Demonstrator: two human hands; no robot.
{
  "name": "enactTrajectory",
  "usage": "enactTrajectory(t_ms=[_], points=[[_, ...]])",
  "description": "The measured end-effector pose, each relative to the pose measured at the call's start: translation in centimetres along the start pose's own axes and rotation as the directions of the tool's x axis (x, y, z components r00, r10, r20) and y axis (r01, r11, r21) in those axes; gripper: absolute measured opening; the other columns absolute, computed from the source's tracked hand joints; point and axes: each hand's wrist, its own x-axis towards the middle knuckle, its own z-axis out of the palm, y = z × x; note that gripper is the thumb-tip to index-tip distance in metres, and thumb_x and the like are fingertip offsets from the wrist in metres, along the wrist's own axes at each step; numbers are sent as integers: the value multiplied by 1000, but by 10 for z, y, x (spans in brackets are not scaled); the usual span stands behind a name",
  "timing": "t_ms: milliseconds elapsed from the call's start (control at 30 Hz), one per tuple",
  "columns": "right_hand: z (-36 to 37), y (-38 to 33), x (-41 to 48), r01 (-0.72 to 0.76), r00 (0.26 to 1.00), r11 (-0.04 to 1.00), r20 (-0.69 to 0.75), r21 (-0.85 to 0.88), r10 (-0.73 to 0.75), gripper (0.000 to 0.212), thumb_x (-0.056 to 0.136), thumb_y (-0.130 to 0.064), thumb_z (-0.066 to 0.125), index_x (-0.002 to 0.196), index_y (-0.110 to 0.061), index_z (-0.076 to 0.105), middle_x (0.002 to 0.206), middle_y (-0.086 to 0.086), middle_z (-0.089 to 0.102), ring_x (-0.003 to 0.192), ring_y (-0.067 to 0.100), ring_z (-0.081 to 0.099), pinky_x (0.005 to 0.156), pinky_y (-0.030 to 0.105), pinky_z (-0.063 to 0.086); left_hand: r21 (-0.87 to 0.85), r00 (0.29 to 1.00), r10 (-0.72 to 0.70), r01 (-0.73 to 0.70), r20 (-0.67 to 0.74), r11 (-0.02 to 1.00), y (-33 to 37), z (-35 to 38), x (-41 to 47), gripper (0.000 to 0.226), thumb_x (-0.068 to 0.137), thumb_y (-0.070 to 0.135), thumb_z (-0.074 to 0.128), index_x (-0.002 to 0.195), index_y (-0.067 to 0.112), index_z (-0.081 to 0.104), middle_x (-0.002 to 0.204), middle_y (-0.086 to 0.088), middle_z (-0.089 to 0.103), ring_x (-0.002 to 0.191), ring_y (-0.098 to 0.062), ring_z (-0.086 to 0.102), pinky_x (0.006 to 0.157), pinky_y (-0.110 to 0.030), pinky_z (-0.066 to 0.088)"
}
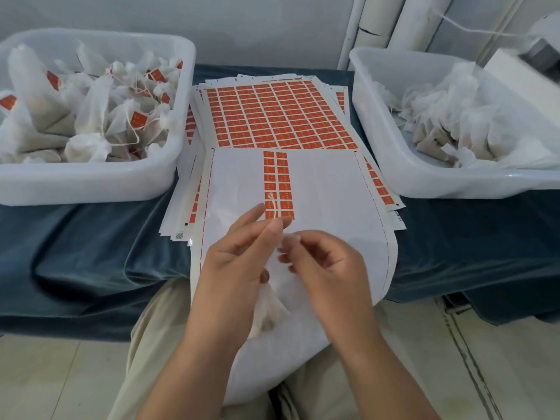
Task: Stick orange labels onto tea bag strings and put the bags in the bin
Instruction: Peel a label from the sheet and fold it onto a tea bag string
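My left hand (239, 262) holds a white tea bag (268, 313) that hangs under its palm, and its fingertips pinch the bag's pale string (271, 205), which lies over the orange labels (275, 183) left on the nearly bare backing sheet (327, 192). My right hand (321, 262) hovers just right of it, fingers curled near the left fingertips; whether it holds anything is unclear. The white bin (91, 180) at left holds several labelled tea bags.
A full sheet of orange labels (278, 116) lies behind on a stack of sheets. A second white bin (424, 177) at right holds several unlabelled tea bags. A blue cloth (91, 253) covers the table. White pipes stand at the back right.
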Motion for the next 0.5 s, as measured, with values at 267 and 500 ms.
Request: enactTrajectory(t_ms=[267,500], points=[[4,-11,-3,-73,972,988,231,133,41,23,104,-34,60,100,-22,78,90,3,78,87,21,74,77,28,60,-129,999,-26,31,36,991,-3,5,-1,33,81,48,78,108,32,85,138,15,70,125,-8,68,84,-16,57],[6,-13,-4,-88,972,987,230,138,54,19,101,-33,61,96,-24,78,86,3,76,83,18,74,77,23,59,-126,995,-96,98,21,987,-2,6,-2,35,83,58,74,109,37,84,107,12,79,88,-5,70,77,-21,58]])
